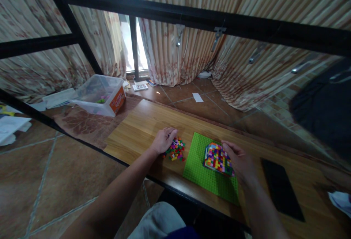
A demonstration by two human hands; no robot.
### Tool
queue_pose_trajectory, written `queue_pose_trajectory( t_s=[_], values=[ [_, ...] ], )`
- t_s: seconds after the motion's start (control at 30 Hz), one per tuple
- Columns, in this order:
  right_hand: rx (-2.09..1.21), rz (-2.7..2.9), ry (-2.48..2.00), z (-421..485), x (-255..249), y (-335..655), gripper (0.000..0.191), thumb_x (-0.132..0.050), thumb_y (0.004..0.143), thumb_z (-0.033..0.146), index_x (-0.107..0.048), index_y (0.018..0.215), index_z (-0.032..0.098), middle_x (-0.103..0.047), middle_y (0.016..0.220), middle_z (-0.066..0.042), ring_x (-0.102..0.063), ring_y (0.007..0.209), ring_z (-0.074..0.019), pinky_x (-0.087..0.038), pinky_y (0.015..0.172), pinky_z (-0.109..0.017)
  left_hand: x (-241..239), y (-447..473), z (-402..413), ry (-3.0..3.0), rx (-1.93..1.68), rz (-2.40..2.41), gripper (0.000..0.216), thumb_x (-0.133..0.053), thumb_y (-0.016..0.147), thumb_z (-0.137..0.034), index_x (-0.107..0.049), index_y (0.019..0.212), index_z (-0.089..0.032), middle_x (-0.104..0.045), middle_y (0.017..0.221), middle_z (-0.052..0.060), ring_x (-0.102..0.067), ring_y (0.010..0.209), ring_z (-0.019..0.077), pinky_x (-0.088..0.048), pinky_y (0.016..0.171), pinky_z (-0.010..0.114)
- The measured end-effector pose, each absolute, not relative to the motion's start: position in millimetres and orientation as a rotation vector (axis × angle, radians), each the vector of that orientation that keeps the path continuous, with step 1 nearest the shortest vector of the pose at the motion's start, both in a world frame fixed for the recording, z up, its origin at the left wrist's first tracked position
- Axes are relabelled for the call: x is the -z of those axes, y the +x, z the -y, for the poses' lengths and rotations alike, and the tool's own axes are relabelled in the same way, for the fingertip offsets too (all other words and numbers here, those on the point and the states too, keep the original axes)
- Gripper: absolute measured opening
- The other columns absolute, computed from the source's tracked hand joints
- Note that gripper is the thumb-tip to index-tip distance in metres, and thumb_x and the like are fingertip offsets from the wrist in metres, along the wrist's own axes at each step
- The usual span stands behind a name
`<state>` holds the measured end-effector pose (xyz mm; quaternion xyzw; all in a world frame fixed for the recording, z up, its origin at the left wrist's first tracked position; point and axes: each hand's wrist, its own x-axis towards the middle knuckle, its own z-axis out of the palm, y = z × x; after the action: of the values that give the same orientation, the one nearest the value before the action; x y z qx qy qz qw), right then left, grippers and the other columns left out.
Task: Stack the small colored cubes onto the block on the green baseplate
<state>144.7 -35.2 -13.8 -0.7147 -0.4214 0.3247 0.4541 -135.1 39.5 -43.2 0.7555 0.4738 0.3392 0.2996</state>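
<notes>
A block built of small multicoloured toy bricks [218, 158] sits on a green studded baseplate [196, 169] on the wooden table. At the block's far right corner is my right hand [238, 158], its thumb and fingers pinched together over the top bricks. Whatever lies between those fingertips is too small or hidden to make out. To the left of the baseplate, my left hand [163, 140] rests at the edge of a pile of loose toy bricks [177, 149]. Its fingers are loosely extended and partly cover the pile, with no brick visibly held.
A black flat slab, like a phone or tablet, [282, 188] lies right of the baseplate on the table [145, 122]. A clear plastic bin [94, 94] with an orange label stands on the floor beyond the left end. A black metal frame [192, 10] crosses above.
</notes>
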Motion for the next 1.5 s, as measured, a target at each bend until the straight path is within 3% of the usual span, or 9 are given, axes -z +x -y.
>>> queue_pose_trajectory(
  t_s=[0.2, 0.73, 1.23, 1.43, 1.5],
  values=[
    [-0.758, 1.193, -1.759, 29, 24, 148, 0.037, -0.066, 0.072, 0.05, -0.074, 0.093, 0.021, -0.074, 0.102, -0.007, -0.066, 0.098, -0.0249, -0.047, 0.094, -0.042, 44, -135, -40, 2.013, -0.893, -1.247, 0.04, -0.034, 0.098, -0.038, -0.061, 0.075, -0.019, -0.067, 0.076, 0.003, -0.062, 0.076, 0.0151, -0.047, 0.075, 0.025],
    [-0.712, 1.199, -1.822, 31, 21, 141, 0.035, -0.066, 0.071, 0.051, -0.076, 0.084, 0.02, -0.075, 0.09, -0.005, -0.067, 0.089, -0.0246, -0.048, 0.086, -0.038, 46, -135, -40, 2.056, -0.889, -1.262, 0.039, -0.033, 0.098, -0.035, -0.06, 0.074, -0.019, -0.066, 0.073, 0.003, -0.061, 0.074, 0.0148, -0.045, 0.073, 0.025],
    [-0.677, 1.26, -1.81, 33, 22, 143, 0.037, -0.063, 0.075, 0.052, -0.074, 0.088, 0.02, -0.074, 0.093, -0.006, -0.066, 0.091, -0.0243, -0.048, 0.087, -0.038, 48, -134, -41, 2.062, -0.916, -1.259, 0.038, -0.034, 0.097, -0.034, -0.059, 0.073, -0.019, -0.066, 0.076, 0.003, -0.062, 0.076, 0.015, -0.046, 0.077, 0.026],
    [-0.141, 1.487, -1.73, 51, -1, 119, 0.035, -0.055, 0.084, 0.049, -0.072, 0.094, 0.02, -0.07, 0.1, -0.008, -0.062, 0.098, -0.0237, -0.044, 0.093, -0.041, 46, -134, -40, 2.069, -0.912, -1.269, 0.038, -0.034, 0.098, -0.033, -0.059, 0.072, -0.019, -0.065, 0.073, 0.003, -0.061, 0.073, 0.0141, -0.047, 0.075, 0.025],
    [-0.174, 1.672, -1.636, 62, -7, 96, 0.031, -0.052, 0.088, 0.046, -0.071, 0.092, 0.022, -0.07, 0.096, -0.007, -0.062, 0.094, -0.0219, -0.045, 0.09, -0.039, 45, -134, -40, 2.07, -0.912, -1.269, 0.038, -0.034, 0.098, -0.033, -0.058, 0.072, -0.019, -0.065, 0.073, 0.002, -0.061, 0.073, 0.0139, -0.046, 0.075, 0.025]
  ],
)
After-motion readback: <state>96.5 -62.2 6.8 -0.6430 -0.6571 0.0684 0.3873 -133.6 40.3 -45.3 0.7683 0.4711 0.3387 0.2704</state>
